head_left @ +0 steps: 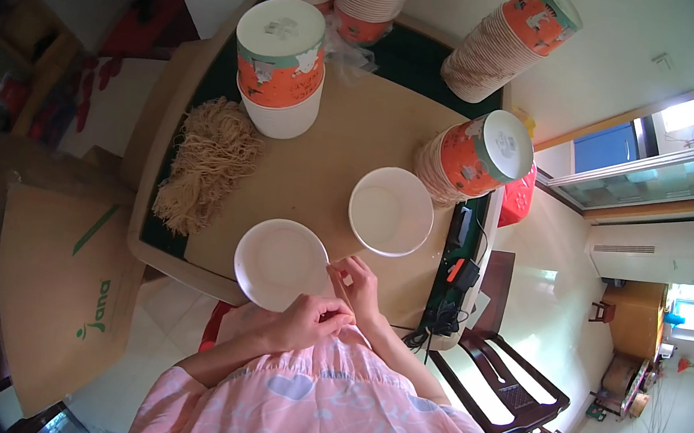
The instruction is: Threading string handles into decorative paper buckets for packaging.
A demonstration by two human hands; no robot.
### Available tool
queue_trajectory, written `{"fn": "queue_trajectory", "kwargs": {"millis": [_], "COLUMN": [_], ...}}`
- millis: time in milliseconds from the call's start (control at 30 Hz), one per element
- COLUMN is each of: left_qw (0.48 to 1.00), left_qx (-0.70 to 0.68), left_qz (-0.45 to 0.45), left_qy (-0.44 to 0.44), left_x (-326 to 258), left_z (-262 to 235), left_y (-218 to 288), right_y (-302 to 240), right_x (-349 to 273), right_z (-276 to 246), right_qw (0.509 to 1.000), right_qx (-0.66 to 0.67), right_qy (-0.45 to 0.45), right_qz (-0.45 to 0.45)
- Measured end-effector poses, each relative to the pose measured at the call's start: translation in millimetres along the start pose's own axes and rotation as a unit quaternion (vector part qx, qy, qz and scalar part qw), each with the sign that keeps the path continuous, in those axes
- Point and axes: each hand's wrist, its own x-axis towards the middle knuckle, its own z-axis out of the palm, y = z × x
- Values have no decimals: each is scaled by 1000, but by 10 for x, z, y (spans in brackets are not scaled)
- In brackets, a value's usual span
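Observation:
My left hand (311, 324) is closed, fingers curled together, just in front of a white paper bucket (281, 265) at the table's near edge. Close against it, my right hand (354, 289) is pinched at the bucket's right rim. Whatever the fingers of either hand hold is too small to make out. The bucket stands with its mouth up and shows a bare white inside. A second open white bucket (390, 212) stands farther back to the right. On the left lies a heap of tan strings (209, 165).
Upside-down orange-and-green paper buckets (279, 67) stand stacked at the back left, with another stack (473, 156) at the right edge and taller stacks (512, 41) behind. A power strip (460, 227) with cables runs along the right edge. A cardboard box (61, 293) stands left; wooden chairs (509, 387) right.

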Motion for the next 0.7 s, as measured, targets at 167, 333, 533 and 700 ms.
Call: {"fn": "queue_trajectory", "kwargs": {"millis": [167,333,533,700], "left_qw": [997,979,960,927], "left_qx": [-53,-97,-99,-248], "left_qz": [18,56,38,49], "left_qy": [55,171,260,277], "left_x": [-30,-97,-265,-290], "left_z": [-82,-310,-683,-716], "left_y": [35,-15,87,-44], "right_y": [-304,-370,-246,-515], "right_x": [458,951,1467,1559], "right_z": [-121,-51,97,103], "right_qw": [998,988,922,915], "right_qx": [2,-128,-331,-339], "right_qy": [-50,-54,-97,-61], "right_qz": [-29,-70,-175,-210]}}
